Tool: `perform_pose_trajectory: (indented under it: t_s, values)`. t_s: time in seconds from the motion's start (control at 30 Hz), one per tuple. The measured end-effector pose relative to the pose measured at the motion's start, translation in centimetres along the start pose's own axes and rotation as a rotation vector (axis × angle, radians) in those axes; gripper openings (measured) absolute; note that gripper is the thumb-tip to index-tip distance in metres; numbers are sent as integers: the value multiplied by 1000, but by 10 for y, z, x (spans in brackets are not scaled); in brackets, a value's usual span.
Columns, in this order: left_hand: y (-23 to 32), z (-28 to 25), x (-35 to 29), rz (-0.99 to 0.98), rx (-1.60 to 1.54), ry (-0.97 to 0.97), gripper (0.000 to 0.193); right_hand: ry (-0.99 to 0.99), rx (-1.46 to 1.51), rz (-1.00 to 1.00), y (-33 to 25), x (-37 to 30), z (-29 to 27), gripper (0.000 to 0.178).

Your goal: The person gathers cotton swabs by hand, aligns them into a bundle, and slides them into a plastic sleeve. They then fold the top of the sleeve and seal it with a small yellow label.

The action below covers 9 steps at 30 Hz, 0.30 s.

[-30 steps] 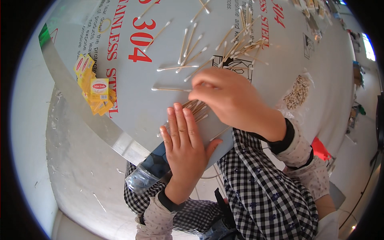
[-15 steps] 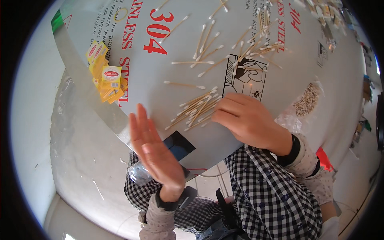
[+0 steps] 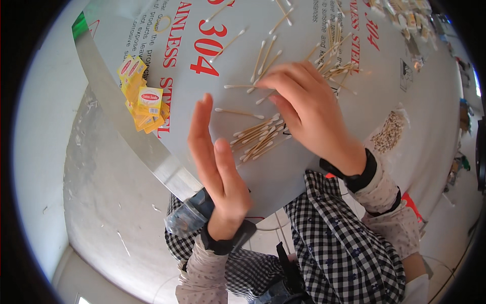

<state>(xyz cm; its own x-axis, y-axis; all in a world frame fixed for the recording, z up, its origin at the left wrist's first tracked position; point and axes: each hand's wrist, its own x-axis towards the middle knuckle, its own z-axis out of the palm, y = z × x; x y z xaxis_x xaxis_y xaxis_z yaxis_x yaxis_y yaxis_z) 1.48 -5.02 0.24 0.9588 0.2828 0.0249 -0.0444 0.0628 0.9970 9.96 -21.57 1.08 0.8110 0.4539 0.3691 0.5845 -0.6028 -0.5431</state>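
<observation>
Cotton swabs with wooden sticks and white tips lie over the grey, printed sheet-covered table. A bunched pile of swabs (image 3: pixel 258 138) sits in front of me, between my hands. My left hand (image 3: pixel 220 162) is held upright left of the pile, fingers stretched, holding nothing. Over the loose swabs beyond the pile, my right hand (image 3: pixel 311 109) reaches with bent fingers. Its thumb is apart from the index finger, and no swab shows gripped between them. A single swab (image 3: pixel 239 113) lies just beyond the pile. More swabs (image 3: pixel 336 63) lie heaped beyond my right hand.
Yellow printed packets (image 3: pixel 144 99) are stacked near the table's left edge. To the right lies a clear bag of small swab-like pieces (image 3: pixel 390 131). More small packages (image 3: pixel 405 17) cluster at the far right. A clear plastic wrapper (image 3: pixel 187 218) hangs by the near left edge.
My right hand has left the pile and moved away from me over the loose swabs. My left hand has risen and shifted right, closer to the pile. The view has shifted slightly.
</observation>
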Motion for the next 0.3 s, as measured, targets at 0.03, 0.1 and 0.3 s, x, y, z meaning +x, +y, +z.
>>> perform_pose_trajectory:
  t_s: [0.03,0.1,0.3]
  values:
    - [-3,-7,8,33,139,-106,57,-39,-8,-10,5,4,2,28]
    - [-5,-15,20,68,277,-211,56,-77,-18,-20,6,8,3,28]
    - [-3,-26,29,274,956,-438,61,-240,-80,-47,9,2,-2,26]
